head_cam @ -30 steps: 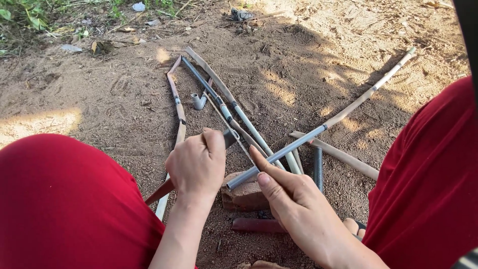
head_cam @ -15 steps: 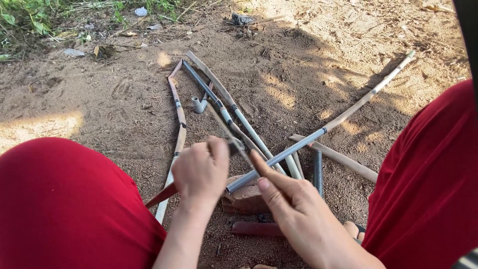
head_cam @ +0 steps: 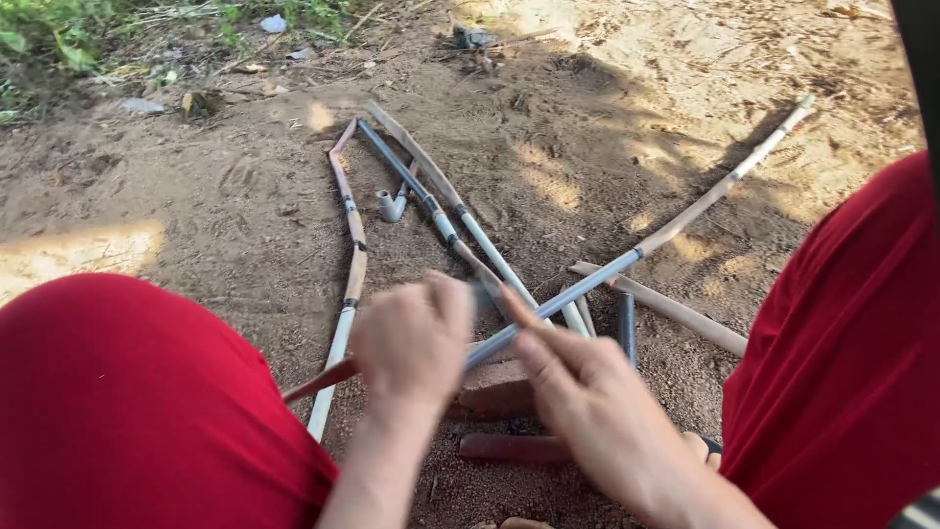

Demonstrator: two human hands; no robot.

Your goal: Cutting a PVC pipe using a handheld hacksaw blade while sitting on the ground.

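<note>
On the left of the frame I am seeing the red-clothed knee [head_cam: 127,392], and past it a thin curved brownish stick with dark bands [head_cam: 349,235] is lying on the sandy dirt ground [head_cam: 176,216]. Moving toward the middle, the left hand [head_cam: 416,338] is clenching into a fist around a reddish-brown handle [head_cam: 318,377] that is sticking out at its lower left; motion blur is hiding whatever tool head it carries. Just right of it, the right hand [head_cam: 578,392] is grasping the near end of the long grey-and-tan banded pole [head_cam: 676,230], which is running up toward the upper right of the frame and resting over a reddish brick [head_cam: 494,392]. 2 more banded poles [head_cam: 441,216] are lying behind, with a small grey pipe elbow [head_cam: 390,206] beside them. I judge the step in hand to be cutting or shaving the pole's near end. The next move is calling for a steady right grip and short controlled strokes clear of the fingers.
</note>
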